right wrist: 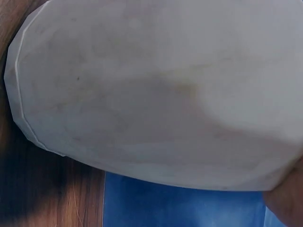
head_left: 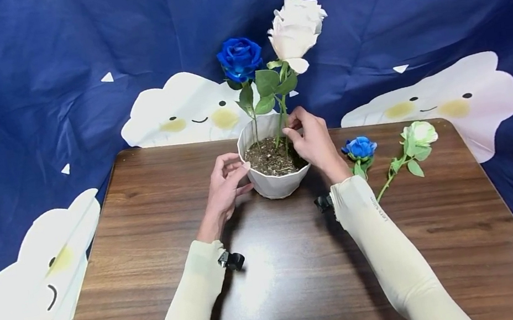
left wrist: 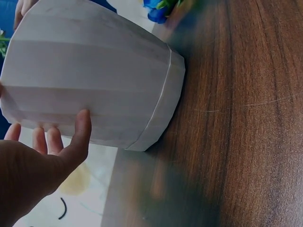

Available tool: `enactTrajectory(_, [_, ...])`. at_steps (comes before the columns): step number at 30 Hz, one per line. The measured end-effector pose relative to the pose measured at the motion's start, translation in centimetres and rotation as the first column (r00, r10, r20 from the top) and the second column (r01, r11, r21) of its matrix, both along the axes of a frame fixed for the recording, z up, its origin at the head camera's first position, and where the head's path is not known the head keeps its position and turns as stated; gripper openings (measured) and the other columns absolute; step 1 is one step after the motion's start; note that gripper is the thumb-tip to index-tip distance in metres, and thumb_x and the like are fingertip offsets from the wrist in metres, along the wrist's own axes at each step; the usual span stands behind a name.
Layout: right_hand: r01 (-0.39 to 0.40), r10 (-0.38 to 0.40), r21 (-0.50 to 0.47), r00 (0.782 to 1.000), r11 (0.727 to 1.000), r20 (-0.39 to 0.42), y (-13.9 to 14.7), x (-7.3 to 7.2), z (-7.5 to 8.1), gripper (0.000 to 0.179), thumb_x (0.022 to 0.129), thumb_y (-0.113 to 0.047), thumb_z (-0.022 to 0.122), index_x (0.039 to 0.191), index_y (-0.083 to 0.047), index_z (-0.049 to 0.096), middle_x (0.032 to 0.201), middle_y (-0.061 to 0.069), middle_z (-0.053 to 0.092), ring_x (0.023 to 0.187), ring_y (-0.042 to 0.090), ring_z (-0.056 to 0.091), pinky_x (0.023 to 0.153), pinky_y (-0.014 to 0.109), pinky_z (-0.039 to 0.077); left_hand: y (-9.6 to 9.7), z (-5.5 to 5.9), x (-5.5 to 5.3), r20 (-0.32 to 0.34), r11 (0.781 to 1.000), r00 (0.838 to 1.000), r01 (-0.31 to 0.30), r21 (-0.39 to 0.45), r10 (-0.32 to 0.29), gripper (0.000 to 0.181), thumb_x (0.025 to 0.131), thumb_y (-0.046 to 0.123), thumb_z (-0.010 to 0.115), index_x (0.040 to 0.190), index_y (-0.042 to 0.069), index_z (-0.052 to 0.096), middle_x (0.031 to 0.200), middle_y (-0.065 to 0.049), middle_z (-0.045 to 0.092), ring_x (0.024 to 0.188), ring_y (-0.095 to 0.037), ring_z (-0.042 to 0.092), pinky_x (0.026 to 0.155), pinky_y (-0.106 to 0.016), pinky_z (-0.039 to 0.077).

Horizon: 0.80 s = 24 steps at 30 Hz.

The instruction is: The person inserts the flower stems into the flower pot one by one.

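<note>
A white faceted flowerpot [head_left: 277, 186] filled with brown soil [head_left: 272, 158] stands near the table's back edge. My left hand [head_left: 226, 184] holds its left side, with a fingertip at the rim and other fingers against the outer wall [left wrist: 94, 71]. Over the pot's right rim, my right hand [head_left: 311, 137] pinches the stem of a tall white rose [head_left: 297, 27] low down, just above the soil. Beside it a blue rose [head_left: 240, 59] rises upright from the soil. In the right wrist view the pot wall [right wrist: 142, 94] hides most of the right hand.
A smaller blue rose [head_left: 359, 148] and a pale green-white rose [head_left: 418, 134] lie on the wooden table [head_left: 159, 242], right of the pot and partly behind the right forearm. A dark blue curtain [head_left: 68, 55] with cloud prints hangs close behind the table.
</note>
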State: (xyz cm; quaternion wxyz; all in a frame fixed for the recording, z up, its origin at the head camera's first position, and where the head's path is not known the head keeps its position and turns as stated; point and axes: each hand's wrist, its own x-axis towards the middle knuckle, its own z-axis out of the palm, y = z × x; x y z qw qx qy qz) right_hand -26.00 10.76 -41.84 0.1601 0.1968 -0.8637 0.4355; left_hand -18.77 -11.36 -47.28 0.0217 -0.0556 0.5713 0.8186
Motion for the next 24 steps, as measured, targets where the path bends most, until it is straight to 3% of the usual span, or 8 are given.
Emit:
enactTrajectory(12, [-0.009, 0.005, 0.126, 0.999, 0.992, 0.035, -0.11, -0.57, 0.72, 0.013, 0.095, -0.003, 0.068, 0.095, -0.005, 0.055, 0.093, 0.01, 0.065, 0.089, 0.027, 0.066, 0.079, 0.041, 0.057, -0.31, 0.66, -0.3, -0.005, 1.0, 1.0, 0.012, -0.007, -0.012, 0.039, 0.093, 0.006, 0.07, 0.127, 0.008, 0.051, 0.11, -0.006, 0.051, 0.095, -0.015, 0.058, 0.091, -0.065, 0.056])
enactTrajectory(24, [-0.021, 0.011, 0.179, 0.998, 0.984, 0.058, 0.14, 0.04, 0.45, 0.013, 0.096, -0.005, 0.067, 0.095, -0.006, 0.054, 0.092, 0.01, 0.064, 0.085, 0.027, 0.063, 0.075, 0.041, 0.055, 0.1, 0.22, 0.18, 0.021, 1.0, 1.0, 0.02, 0.014, -0.02, 0.041, 0.093, 0.004, 0.069, 0.129, 0.009, 0.05, 0.112, -0.007, 0.05, 0.097, -0.018, 0.058, 0.094, -0.068, 0.053])
